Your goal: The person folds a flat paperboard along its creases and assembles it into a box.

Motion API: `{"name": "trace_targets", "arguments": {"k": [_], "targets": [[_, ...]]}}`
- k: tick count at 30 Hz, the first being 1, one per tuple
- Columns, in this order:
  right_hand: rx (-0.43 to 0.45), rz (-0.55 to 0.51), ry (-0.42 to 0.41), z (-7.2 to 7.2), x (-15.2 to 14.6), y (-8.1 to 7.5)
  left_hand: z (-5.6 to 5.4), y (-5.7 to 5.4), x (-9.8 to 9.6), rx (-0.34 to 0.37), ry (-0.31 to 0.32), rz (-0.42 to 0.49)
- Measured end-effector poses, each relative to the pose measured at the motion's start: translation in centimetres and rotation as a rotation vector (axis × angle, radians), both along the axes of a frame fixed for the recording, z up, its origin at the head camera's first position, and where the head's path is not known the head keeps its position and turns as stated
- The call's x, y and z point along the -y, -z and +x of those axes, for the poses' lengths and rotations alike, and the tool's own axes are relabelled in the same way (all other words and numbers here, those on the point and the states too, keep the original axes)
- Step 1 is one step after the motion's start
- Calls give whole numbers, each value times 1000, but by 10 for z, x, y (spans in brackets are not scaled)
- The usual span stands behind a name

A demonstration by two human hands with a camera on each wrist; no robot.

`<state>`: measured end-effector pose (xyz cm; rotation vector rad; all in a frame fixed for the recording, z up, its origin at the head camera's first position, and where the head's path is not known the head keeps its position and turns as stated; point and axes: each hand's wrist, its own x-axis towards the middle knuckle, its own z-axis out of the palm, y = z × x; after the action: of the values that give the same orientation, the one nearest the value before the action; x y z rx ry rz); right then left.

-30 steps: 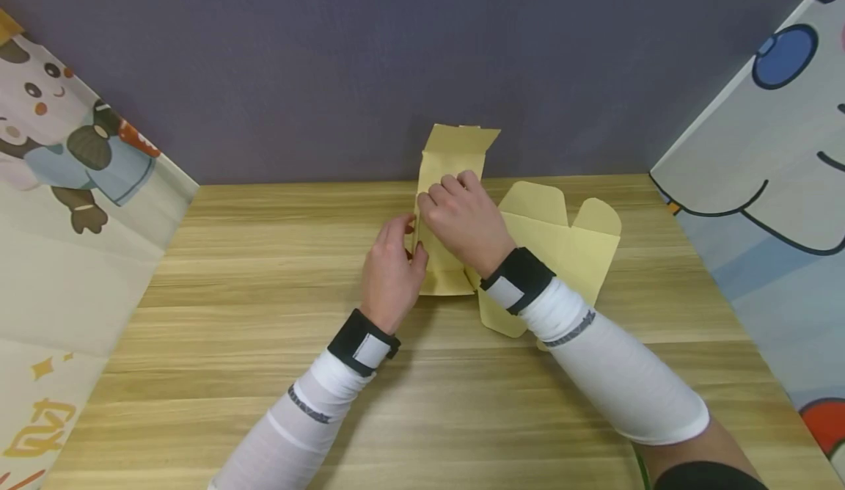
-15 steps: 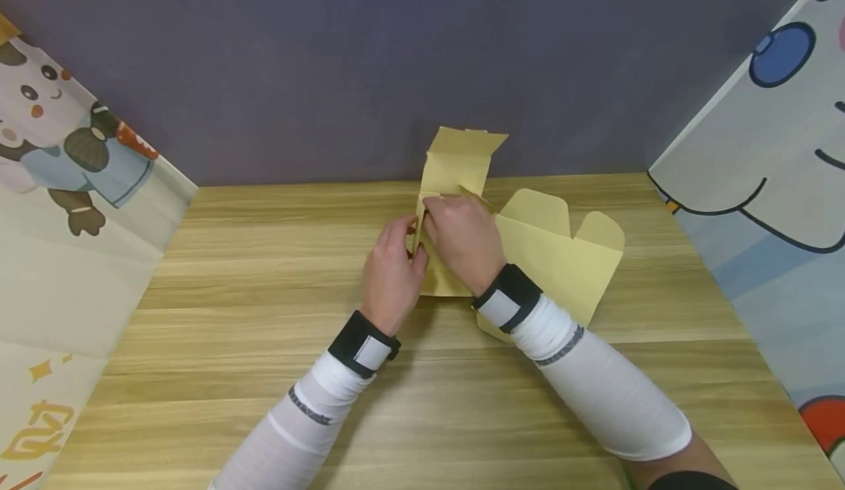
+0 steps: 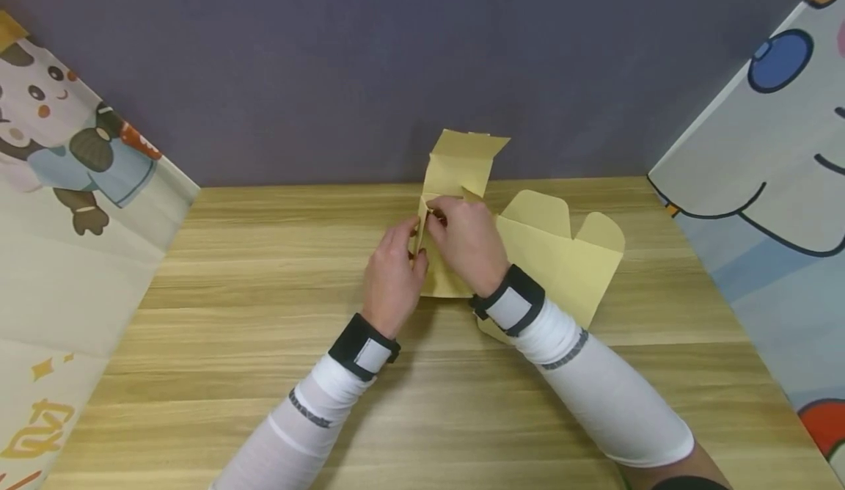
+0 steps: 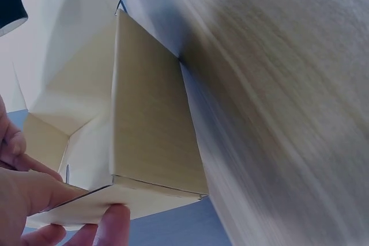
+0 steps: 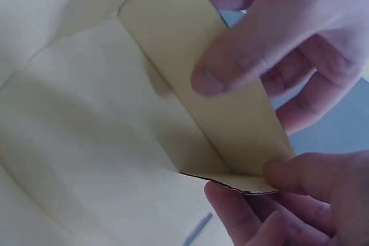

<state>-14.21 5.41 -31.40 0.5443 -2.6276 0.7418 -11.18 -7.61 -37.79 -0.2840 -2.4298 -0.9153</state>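
Head view: left hand [image 3: 392,273] pinches the wall [image 5: 190,44] of the box [image 3: 458,173], apparently to brace it; just beside, right hand [image 3: 472,240] pinches a flap [image 5: 239,183], likely to hold it bent.

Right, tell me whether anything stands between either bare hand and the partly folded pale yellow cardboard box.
Nothing visible does: the left hand directly grips the side wall of the box, and the right hand pinches its small end flap.
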Motion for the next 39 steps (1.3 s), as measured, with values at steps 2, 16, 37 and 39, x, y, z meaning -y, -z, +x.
{"name": "trace_targets", "arguments": {"k": [2,16,37,39], "targets": [[-23,30,-11,1,-1,0,0,1,1,8,0,5],[-142,83,-85,-4,-21,-41,-1,6,4,30,-19,40],[-146,333,11,-55,-38,-71,-3,11,4,135,-37,-52],[-162,335,-16,-53,-38,-72,-4,12,5,149,-32,-62]]}}
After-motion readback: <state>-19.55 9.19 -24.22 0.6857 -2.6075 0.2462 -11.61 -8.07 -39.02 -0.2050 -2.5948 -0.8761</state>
